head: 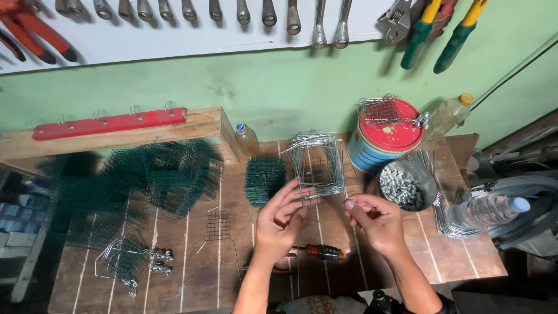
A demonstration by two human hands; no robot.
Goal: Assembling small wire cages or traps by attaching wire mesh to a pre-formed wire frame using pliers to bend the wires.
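Above a wooden surface point(192, 279), the left hand point(280, 218) and right hand point(375, 218) are holding up a folded bare-wire mesh piece point(317, 163), the fingers of each pinching its lower edge, while a screwdriver point(317, 252) is lying below and a bowl of screws point(407, 185) is standing at right.

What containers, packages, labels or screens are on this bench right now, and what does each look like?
Paint tin: back right of bench, round, blue banded label, red lid.
Small bottle: back centre by the wooden shelf, amber liquid, blue cap.
Oil bottle: behind the tin, clear, yellow cap.
Water bottle: right edge, lying down, clear, blue cap.
Metal bowl: beside the tin, holds silvery small parts.
No screens or signs.
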